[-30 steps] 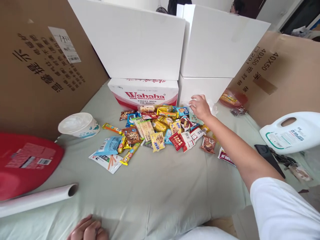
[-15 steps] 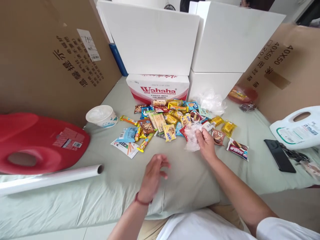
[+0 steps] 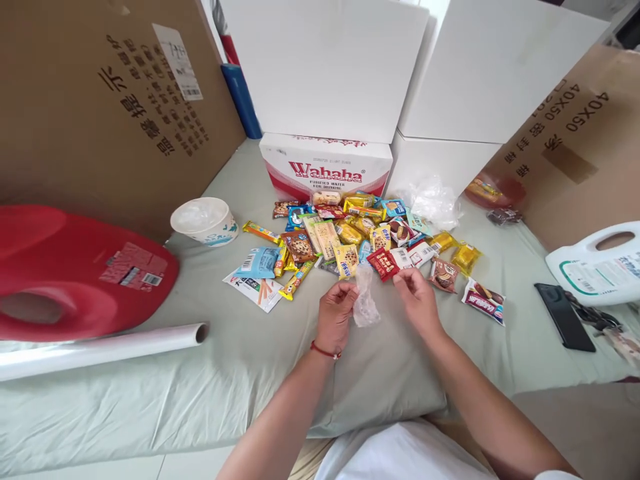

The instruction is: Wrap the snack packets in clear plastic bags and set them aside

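My left hand (image 3: 334, 315) pinches a small clear plastic bag (image 3: 365, 300) at its top, and the bag hangs crumpled between both hands. My right hand (image 3: 417, 301) is just to the right of the bag with fingers curled near its edge; I cannot tell whether it grips the bag. Both hands hover over the pale green sheet (image 3: 240, 373), just in front of a pile of wrapped snacks (image 3: 350, 237). A heap of more clear bags (image 3: 434, 202) lies behind the pile at the right.
A Wahaha carton (image 3: 326, 171) and white boxes (image 3: 325, 67) stand behind the snacks. Brown cardboard (image 3: 100, 100) walls the left and right. A paper bowl (image 3: 204, 221), red plastic seat (image 3: 75, 273) and film roll (image 3: 100, 350) lie left; a phone (image 3: 564, 315) and white jug (image 3: 597, 267) right.
My right hand drew back from the heap of bags with one clear bag. My left hand rose from the sheet's front edge and took hold of the bag's top.
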Tool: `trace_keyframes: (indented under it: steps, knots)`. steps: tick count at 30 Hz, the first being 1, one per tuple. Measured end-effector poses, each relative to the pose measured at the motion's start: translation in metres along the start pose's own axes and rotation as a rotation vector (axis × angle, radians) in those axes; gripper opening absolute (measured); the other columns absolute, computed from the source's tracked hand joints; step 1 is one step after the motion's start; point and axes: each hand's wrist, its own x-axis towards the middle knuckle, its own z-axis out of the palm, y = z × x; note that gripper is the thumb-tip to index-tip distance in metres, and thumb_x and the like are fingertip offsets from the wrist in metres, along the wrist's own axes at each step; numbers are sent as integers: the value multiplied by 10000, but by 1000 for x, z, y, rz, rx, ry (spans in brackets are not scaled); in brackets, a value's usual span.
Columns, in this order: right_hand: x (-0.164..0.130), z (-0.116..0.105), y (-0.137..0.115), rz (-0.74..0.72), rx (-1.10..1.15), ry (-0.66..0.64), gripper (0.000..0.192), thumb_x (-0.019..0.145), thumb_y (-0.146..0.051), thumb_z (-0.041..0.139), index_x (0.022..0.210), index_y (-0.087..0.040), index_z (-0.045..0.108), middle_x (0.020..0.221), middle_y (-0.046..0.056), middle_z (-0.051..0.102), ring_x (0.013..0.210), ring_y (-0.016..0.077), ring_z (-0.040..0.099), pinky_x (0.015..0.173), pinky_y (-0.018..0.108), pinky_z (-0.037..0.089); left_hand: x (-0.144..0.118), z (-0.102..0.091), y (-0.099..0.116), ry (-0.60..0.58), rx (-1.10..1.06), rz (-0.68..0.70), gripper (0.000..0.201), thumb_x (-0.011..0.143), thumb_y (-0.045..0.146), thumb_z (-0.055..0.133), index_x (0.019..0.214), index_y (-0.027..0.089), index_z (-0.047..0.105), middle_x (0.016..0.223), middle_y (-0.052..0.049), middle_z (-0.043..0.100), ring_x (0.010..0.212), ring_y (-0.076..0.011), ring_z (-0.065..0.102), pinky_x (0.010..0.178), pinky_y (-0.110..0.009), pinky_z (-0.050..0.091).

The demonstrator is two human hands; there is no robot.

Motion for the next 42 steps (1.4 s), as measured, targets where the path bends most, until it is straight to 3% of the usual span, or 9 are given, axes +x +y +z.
trace_keyframes:
  steps: [4, 9, 15, 22, 27, 30, 33, 37, 42]
  knots:
    - [-5, 14, -12, 75, 127, -272, 340, 803, -573, 765, 898, -258, 681, 867, 25, 642, 799, 196, 566, 708, 314, 488, 0, -3, 0, -16, 120, 215, 280, 729, 425, 849, 761, 186, 706, 785, -9, 608, 736, -138, 525, 640, -236, 418]
    - [-1, 30, -9, 240, 350, -196, 410, 673, -560, 875, 845, -238, 686, 786, -1, 617, 698, 153, 535, 666, 298, 482, 0, -9, -2, -7, 64, 170, 284, 771, 437, 815, 786, 193, 670, 786, 0, 584, 739, -138, 499, 674, -242, 415]
    - [1, 16, -8, 383, 472, -211, 418, 610, -470, 940, 811, -212, 679, 705, -37, 569, 630, 104, 495, 605, 240, 443, 5, -10, -3, 104, -21, 156, 389, 830, 544, 741, 837, 219, 528, 778, 37, 523, 703, -113, 473, 660, -219, 413]
    - [1, -1, -6, 536, 532, -321, 395, 592, -407, 944, 801, -206, 675, 646, -45, 528, 581, 97, 437, 526, 222, 390, 7, -18, 1, 204, 244, 210, 362, 904, 557, 654, 869, 238, 485, 624, 72, 445, 526, -107, 379, 496, -235, 300]
    - [17, -21, 2, 412, 295, -83, 447, 561, -504, 922, 784, -212, 669, 699, -22, 562, 600, 116, 449, 530, 246, 386, 10, -21, 0, 144, 235, 155, 359, 896, 556, 658, 877, 239, 492, 583, 88, 401, 482, -99, 337, 469, -234, 252]
    - [8, -24, 0, 204, 54, 38, 388, 729, -596, 792, 811, -238, 664, 720, -7, 584, 601, 146, 462, 540, 283, 392, 9, -18, -1, 206, 261, 175, 359, 880, 537, 691, 866, 231, 504, 614, 75, 443, 519, -102, 379, 495, -235, 287]
    - [-17, -8, -7, 54, -77, -49, 311, 884, -561, 660, 818, -257, 651, 688, -6, 560, 615, 166, 485, 561, 297, 392, 4, -14, 1, 186, 262, 165, 362, 901, 555, 663, 884, 237, 491, 604, 78, 446, 512, -107, 398, 491, -239, 298]
    - [-38, 24, -8, 67, -30, -275, 291, 804, -493, 768, 962, -272, 663, 823, 16, 642, 731, 196, 580, 578, 290, 434, -1, -8, 1, 98, 195, 127, 405, 900, 608, 639, 897, 245, 462, 585, 89, 435, 483, -99, 376, 472, -232, 279]
    - [-19, 27, 7, 211, 116, -144, 295, 776, -529, 759, 828, -265, 636, 671, -12, 568, 587, 167, 494, 500, 285, 408, 3, -8, 6, 106, 12, 19, 457, 807, 617, 719, 863, 247, 457, 599, 90, 395, 488, -92, 321, 468, -227, 270]
